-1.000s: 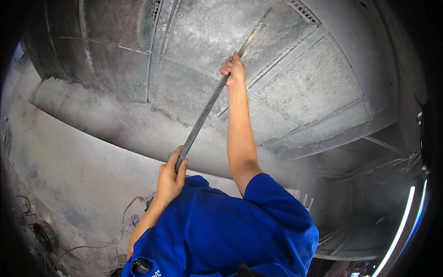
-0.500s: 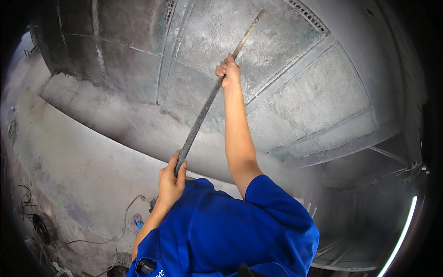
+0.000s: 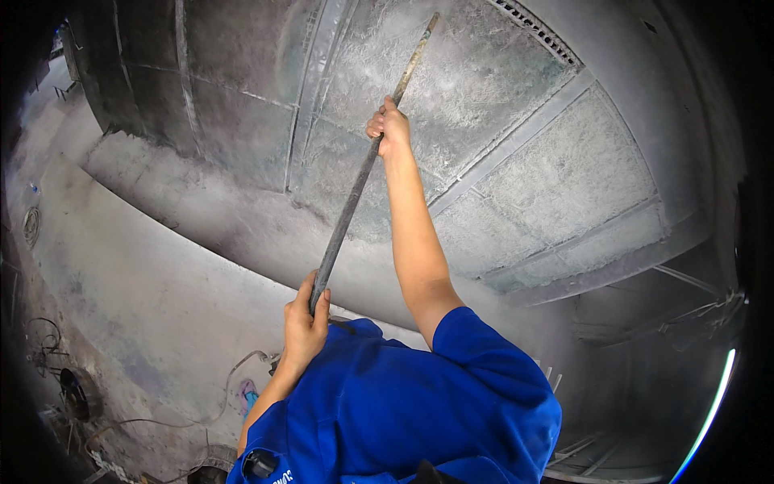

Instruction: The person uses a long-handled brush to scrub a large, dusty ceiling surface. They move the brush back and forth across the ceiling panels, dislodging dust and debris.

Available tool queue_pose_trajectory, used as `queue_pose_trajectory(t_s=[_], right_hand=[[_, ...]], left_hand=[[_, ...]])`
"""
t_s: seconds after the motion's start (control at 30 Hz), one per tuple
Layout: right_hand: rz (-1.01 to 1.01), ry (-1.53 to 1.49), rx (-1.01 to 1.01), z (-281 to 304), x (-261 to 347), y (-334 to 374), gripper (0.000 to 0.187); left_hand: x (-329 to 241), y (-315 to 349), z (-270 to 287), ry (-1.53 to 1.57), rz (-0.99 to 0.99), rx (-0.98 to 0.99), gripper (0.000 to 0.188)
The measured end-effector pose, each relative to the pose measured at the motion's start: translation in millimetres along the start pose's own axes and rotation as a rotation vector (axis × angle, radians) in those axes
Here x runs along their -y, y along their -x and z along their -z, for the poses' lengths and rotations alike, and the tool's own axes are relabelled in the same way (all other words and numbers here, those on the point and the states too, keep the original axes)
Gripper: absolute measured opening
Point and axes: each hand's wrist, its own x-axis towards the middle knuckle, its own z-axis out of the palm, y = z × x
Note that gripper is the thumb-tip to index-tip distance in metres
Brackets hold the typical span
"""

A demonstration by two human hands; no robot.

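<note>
A long thin pole runs slantwise up and away from my body, dark along most of its length and worn yellowish toward the far end. Around its lower end my left hand is closed, close to my chest. Farther up, at the end of my stretched arm, my right hand grips the same pole. The pole's tip lies in front of a rough, whitish-grey panel; whether it touches the surface I cannot tell.
Ribs divide the panelled surface, and a slotted strip edges it. To the left lies a broad pale curved surface. A cable and a dark round object are at lower left. A light tube glows at lower right.
The pole's far end has swung left across the panel, and my right hand has moved slightly left with it. My left hand has shifted a little to the right. Both keep their grip.
</note>
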Motion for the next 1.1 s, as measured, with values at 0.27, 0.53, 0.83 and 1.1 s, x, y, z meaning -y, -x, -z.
queue_pose_trajectory(t_s=[0.27,0.53,0.83,1.1], right_hand=[[-0.018,0.058,0.06,-25.5,-6.3,-2.9,0.033],[-0.07,0.076,0.07,-41.0,-20.4,-11.4,0.036],[-0.088,0.025,0.074,-34.9,-30.1,-15.8,0.035],[-0.099,0.013,-0.007,-8.7,-32.8,-23.6,0.034]], left_hand=[[3.6,2.3,-3.5,-0.023,-0.014,-0.009,0.038],[-6.6,4.7,-5.8,0.017,0.013,-0.075,0.035],[-4.9,5.0,-2.9,-0.004,0.064,-0.114,0.036],[-4.3,-2.7,-0.9,-0.019,0.08,-0.063,0.033]])
